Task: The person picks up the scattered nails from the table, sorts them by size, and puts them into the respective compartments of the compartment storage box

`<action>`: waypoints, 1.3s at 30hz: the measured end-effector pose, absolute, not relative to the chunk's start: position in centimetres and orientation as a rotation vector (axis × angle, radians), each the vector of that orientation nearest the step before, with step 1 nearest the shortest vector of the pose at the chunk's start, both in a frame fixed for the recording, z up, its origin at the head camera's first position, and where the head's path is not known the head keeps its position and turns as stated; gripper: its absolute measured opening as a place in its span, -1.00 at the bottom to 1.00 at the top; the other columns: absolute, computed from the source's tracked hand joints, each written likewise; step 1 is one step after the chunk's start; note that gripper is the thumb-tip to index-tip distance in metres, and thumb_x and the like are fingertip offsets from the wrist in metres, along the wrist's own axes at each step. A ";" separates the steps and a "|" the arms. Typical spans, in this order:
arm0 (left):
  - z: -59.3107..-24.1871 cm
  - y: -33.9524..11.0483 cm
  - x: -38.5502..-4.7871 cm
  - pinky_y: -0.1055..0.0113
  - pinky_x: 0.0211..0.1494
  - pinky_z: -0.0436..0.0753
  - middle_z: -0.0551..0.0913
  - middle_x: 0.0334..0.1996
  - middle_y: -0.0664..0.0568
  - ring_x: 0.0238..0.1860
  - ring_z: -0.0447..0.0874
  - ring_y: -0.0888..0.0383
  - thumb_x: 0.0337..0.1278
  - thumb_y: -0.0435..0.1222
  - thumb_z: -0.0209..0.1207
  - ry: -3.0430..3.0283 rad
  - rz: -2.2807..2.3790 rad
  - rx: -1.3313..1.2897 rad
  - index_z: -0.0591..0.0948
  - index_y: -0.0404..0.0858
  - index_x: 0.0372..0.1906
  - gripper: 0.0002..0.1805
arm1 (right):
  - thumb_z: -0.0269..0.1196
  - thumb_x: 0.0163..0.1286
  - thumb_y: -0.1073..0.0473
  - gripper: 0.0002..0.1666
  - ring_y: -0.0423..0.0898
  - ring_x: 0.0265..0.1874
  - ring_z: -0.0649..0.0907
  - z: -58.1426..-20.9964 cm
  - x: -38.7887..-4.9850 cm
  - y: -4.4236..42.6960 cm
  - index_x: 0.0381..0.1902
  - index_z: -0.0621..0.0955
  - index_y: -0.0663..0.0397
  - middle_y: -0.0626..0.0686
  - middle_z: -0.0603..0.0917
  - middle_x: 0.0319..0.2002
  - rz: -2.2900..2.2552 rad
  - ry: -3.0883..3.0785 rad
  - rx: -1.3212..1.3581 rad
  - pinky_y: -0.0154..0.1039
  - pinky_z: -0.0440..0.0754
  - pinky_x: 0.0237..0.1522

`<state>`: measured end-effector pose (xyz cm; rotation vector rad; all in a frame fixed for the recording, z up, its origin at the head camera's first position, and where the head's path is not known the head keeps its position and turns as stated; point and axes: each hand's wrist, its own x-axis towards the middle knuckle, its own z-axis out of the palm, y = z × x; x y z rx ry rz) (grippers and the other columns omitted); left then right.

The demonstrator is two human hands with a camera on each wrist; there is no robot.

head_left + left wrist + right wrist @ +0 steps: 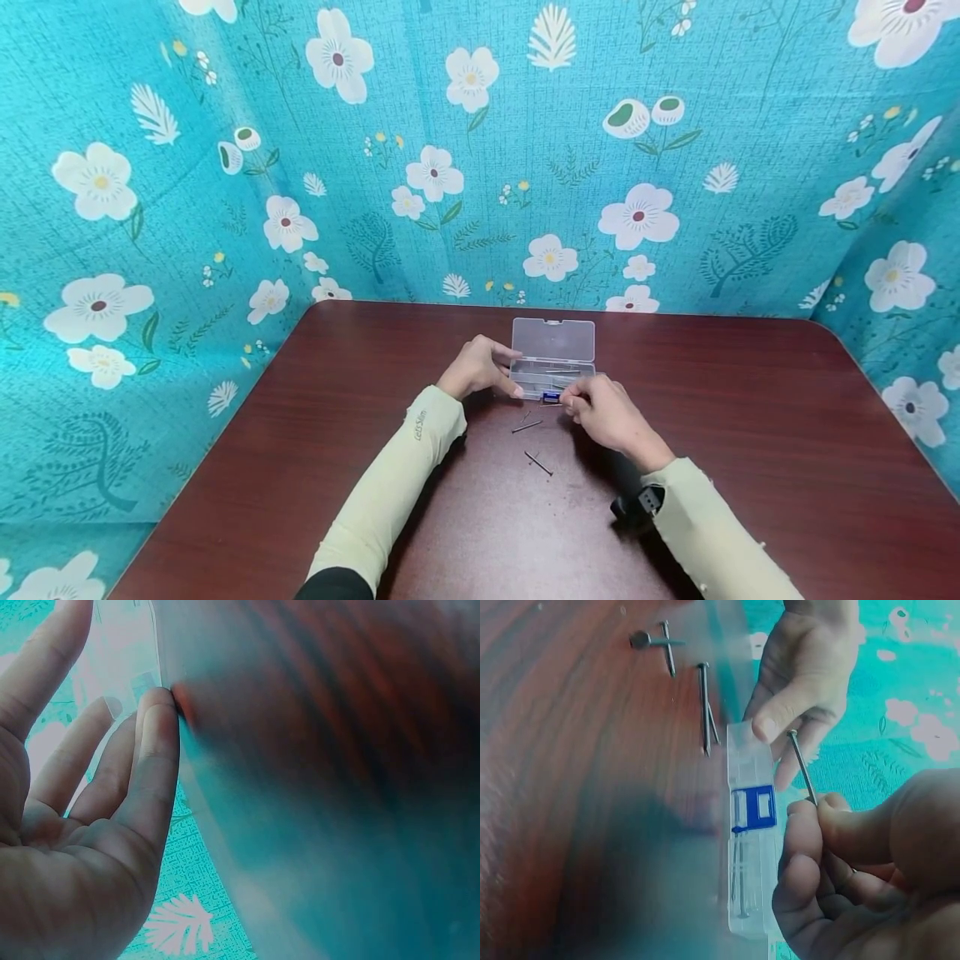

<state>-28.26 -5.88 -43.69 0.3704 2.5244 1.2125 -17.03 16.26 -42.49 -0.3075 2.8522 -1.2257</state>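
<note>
A clear plastic box (536,387) with a blue latch (755,808) lies on the table, its lid (553,342) raised at the back. Across the box's left end, my left hand (483,367) holds it, with the thumb at the front corner and a finger by the hinge; the left wrist view shows these fingertips (156,705) near the box edge. My right hand (609,417) pinches a metal nail (802,766) between thumb and finger, just off the box's front. Thin nails (741,885) lie inside the box. Several nails (538,463) rest on the table in front.
The dark brown wooden table (360,358) spreads out around the box. Behind and beside it hangs a turquoise flowered cloth (480,167). A black device (637,504) sits at my right wrist, under the pale sleeve (712,525).
</note>
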 end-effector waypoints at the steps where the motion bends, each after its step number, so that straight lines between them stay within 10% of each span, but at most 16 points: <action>1: -43.7 -5.9 -28.2 0.31 -0.17 0.67 0.79 -0.23 0.01 -0.28 0.75 0.26 -0.58 -0.35 0.72 2.526 1.210 0.370 0.78 -0.10 0.04 -0.25 | 0.13 0.45 0.45 -0.76 -0.13 -0.48 0.55 -42.5 -17.2 16.4 -0.38 0.67 0.20 -0.03 0.60 -0.49 -1.227 2.859 -0.299 -0.14 0.52 -0.28; 39: -43.5 -5.8 -27.9 0.31 -0.20 0.67 0.79 -0.26 -0.01 -0.28 0.74 0.25 -0.55 -0.38 0.71 2.524 1.224 0.339 0.78 -0.11 0.03 -0.28 | 0.15 0.48 0.34 -0.78 -0.04 -0.46 0.50 -43.0 -20.5 17.4 -0.29 0.72 0.24 0.08 0.67 -0.30 -1.158 2.991 -0.082 -0.17 0.45 -0.39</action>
